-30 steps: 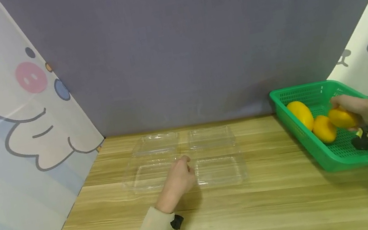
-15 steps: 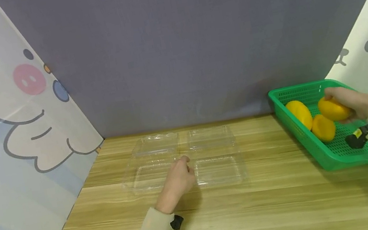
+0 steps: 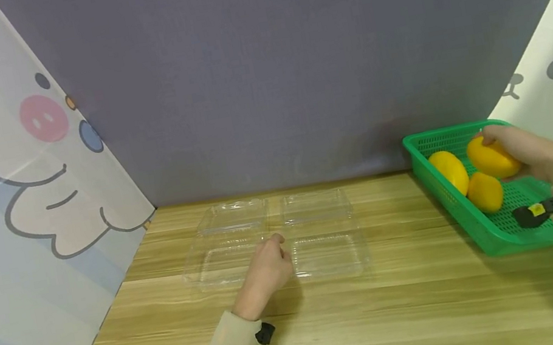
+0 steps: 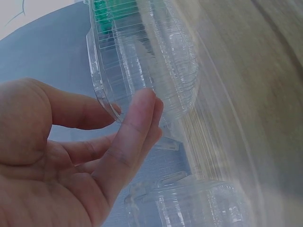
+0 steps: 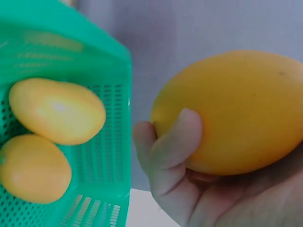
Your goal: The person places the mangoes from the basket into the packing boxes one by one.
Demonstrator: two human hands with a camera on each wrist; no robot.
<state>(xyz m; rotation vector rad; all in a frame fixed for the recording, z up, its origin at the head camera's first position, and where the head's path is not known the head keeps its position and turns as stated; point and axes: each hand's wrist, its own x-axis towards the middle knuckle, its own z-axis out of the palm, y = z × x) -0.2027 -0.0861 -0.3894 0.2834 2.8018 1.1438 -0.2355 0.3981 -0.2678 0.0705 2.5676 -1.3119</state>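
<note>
My right hand (image 3: 534, 155) grips a yellow mango (image 3: 492, 157), held above the green basket (image 3: 489, 243) in the head view. Close up, in the right wrist view, fingers curl around the smooth mango (image 5: 236, 113) from below. Two more mangoes, one (image 3: 450, 173) behind the other (image 3: 485, 193), lie in the basket. Between two clear plastic clamshell boxes, my left hand (image 3: 267, 268) pinches the edge of the right clamshell box (image 3: 326, 253). The left wrist view has the thumb and fingertips at the rim of this box (image 4: 137, 61).
The other clamshell box (image 3: 231, 263) stands just left, lid raised like its neighbour's. A wooden table (image 3: 391, 319) bears everything. Grey cloth (image 3: 259, 77) rises behind it, with printed cartoon curtains at both sides.
My right hand has lifted the mango from among the others, up and slightly left above the basket. The left hand and the boxes have stayed in place.
</note>
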